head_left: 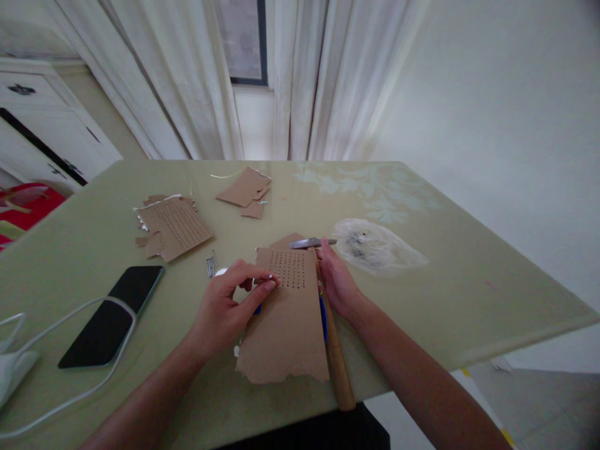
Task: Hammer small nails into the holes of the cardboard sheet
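A brown cardboard piece [284, 337] with rows of small punched holes lies in front of me, its near edge torn. My left hand [234, 297] is over its left side, thumb and index finger pinched together beside the holes. Whatever is between those fingertips is too small to make out. My right hand [340, 278] is closed around the upper part of a hammer [340, 359], just below its metal head. The wooden handle runs along the cardboard's right edge towards me. A blue round thing [323, 319] shows partly from under the cardboard. Several nails [210, 266] lie left of my left hand.
Another hole-punched cardboard piece [175, 225] and cardboard scraps [246, 187] lie farther back. A clear plastic bag [379, 247] with dark contents sits at right. At left, a white cable [75, 319] crosses a phone [115, 315]. The table's edge [515, 347] slants along the right.
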`<state>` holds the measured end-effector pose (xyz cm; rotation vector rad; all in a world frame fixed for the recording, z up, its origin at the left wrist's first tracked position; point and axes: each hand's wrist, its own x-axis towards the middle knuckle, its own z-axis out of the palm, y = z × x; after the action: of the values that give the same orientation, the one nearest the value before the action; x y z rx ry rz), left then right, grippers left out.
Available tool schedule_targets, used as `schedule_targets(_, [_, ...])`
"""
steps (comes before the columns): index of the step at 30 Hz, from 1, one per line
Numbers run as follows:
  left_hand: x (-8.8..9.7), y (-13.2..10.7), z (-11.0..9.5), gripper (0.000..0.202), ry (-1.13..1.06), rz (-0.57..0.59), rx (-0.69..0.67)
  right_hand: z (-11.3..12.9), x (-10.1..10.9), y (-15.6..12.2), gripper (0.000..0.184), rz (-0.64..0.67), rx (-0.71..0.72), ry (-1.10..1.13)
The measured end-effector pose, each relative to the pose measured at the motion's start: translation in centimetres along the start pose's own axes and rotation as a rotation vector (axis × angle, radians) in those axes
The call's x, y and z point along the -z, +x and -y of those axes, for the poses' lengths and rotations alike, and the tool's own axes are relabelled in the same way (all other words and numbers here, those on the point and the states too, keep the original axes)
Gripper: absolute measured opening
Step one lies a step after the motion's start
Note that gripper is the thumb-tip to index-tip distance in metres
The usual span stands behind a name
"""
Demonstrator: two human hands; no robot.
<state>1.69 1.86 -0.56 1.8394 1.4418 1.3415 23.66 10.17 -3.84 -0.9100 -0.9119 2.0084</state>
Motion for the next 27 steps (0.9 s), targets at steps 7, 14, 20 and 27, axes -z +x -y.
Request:
schedule_targets(7, [0.0,-0.1,0.3,0.015,0.004,0.012,0.025,0.0,0.1,-0.1,0.066,0.018,-0.011,0.011])
schedule_targets(14, [-0.1,-0.1,0.2,0.011,0.004,0.006,-0.003,-0.1,0.1,0.0,0.063,0.016,0.004,0.016])
schedule_targets(20, [0.0,-0.2,0.2,0.012,0.032,0.009,-0.015,0.0,0.0,-0.1,0.063,0.020,0.007,0.029])
schedule_targets(27, [-0.4,-0.2,0.6,0.011,0.009,0.012,-0.055,1.5,0.7,-0.1,0.052,-0.111,0.192,0.015])
